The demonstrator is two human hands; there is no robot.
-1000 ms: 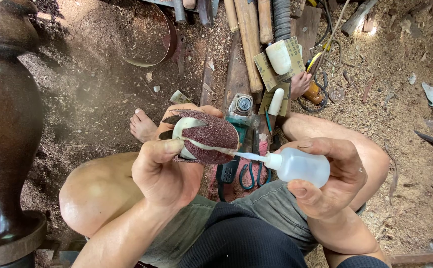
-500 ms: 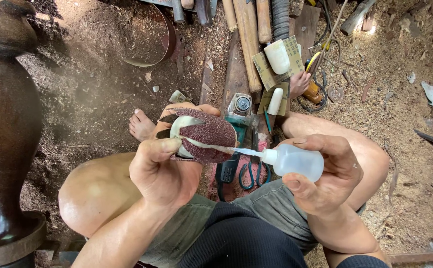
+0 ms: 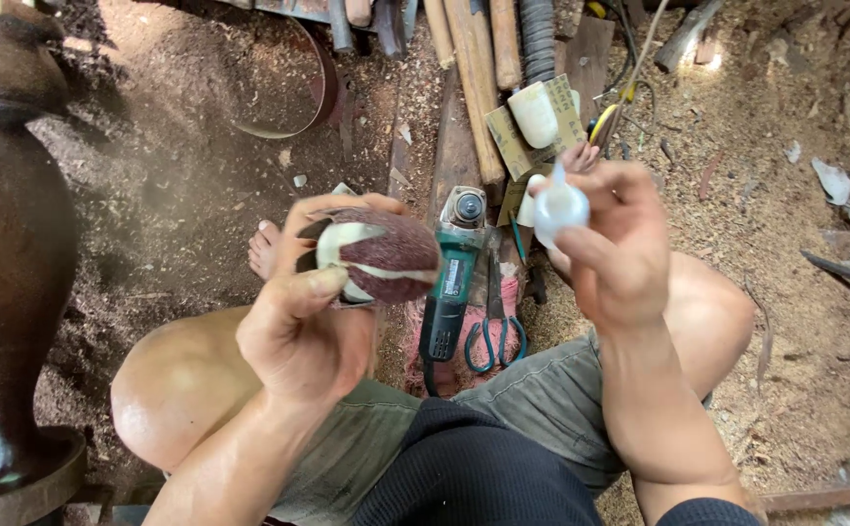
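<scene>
Hands (image 3: pixel 298 321) (image 3: pixel 615 248) grip disc (image 3: pixel 381 255), probably glue bottle (image 3: pixel 558 206).

Angle grinder (image 3: pixel 452 282) and scissors (image 3: pixel 491 336) block the floor between the knees

Angle grinder (image 3: pixel 452 278) between the knees, scissors (image 3: pixel 493 336) right of it, vase (image 3: pixel 6 253) far left

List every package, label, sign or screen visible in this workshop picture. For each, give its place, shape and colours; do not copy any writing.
Squeeze bottle: in the right hand, small, white plastic, nozzle upward.
Label on the angle grinder: on the green tool on the floor between the knees, small pale rectangle with dark print.
Cardboard piece: on the floor beyond the grinder, flat, tan, printed, under a cream-coloured cup-like piece.
No signs or screens are in view.
</scene>
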